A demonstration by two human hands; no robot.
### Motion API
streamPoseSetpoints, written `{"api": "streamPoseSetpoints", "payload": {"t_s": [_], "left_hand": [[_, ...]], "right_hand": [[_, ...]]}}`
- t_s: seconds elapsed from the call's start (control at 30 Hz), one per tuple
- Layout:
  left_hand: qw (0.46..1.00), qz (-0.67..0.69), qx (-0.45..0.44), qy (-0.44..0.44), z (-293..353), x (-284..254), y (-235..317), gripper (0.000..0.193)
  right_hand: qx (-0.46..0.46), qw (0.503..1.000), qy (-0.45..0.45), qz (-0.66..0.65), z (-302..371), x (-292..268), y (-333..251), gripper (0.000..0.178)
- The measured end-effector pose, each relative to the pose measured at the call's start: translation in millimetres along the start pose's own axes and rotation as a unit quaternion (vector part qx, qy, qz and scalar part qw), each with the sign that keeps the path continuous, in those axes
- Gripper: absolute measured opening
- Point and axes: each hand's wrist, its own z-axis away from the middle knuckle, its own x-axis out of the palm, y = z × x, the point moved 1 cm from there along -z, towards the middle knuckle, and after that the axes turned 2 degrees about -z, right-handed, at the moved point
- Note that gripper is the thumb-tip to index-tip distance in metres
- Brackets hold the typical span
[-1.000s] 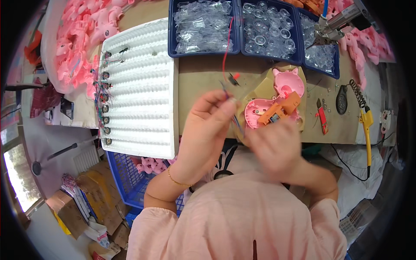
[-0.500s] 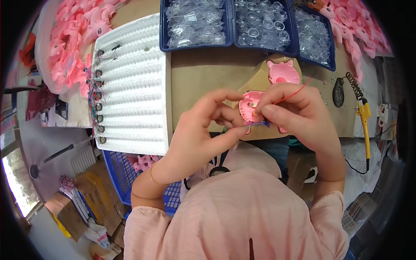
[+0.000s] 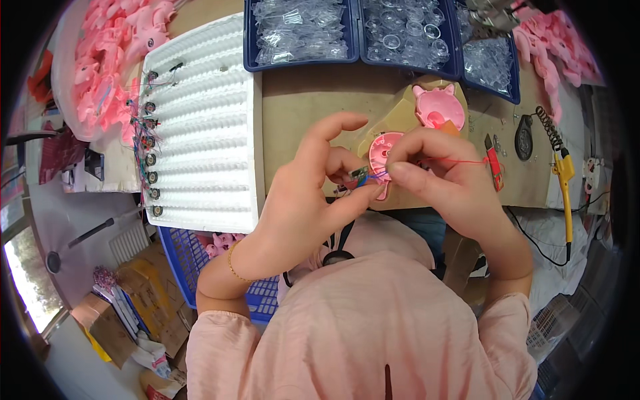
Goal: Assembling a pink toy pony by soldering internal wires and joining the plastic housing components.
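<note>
Between my left thumb and a bent finger, my left hand [image 3: 313,183] pinches a small green circuit board [image 3: 359,173] with blue wires; its index finger is raised. My right hand [image 3: 443,177] is closed at the fingertips on thin wires close to the board. A red wire [image 3: 460,161] runs out to the right from behind its fingers. Under both hands lies a pink plastic toy shell [image 3: 385,148], partly covered by the right fingers. Just beyond it, a second pink shell half [image 3: 440,105] with small ears lies hollow side up.
A white ridged foam tray [image 3: 200,127] with speakers and wires along its edge stands left. Blue bins [image 3: 303,65] of clear plastic parts line the back. A red cutter [image 3: 493,163], black oval object [image 3: 524,139] and yellow soldering iron [image 3: 565,183] lie right. Pink toy parts [image 3: 110,67] fill the far left.
The circuit board has come into view at my left fingertips, and my left index finger has lifted. The red cutter, hidden before, now shows beside my right hand.
</note>
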Motion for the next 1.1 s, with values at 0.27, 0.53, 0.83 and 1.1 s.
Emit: {"api": "streamPoseSetpoints", "payload": {"t_s": [0.27,0.53,0.83,1.1], "left_hand": [[0.942,0.313,-0.123,0.003,-5,-1,2,0.056],[0.924,0.334,-0.066,-0.172,-3,-6,-9,0.052],[0.936,0.346,-0.043,0.04,1,8,-20,0.05],[0.985,0.029,0.129,0.107,1,26,-13,0.016]], "right_hand": [[0.036,0.994,-0.031,-0.103,-3,-5,7,0.012],[0.114,0.981,-0.099,-0.123,-15,-18,5,0.017],[-0.309,0.885,0.227,0.266,43,-23,6,0.017],[-0.335,0.913,0.111,0.206,14,5,10,0.022]]}}
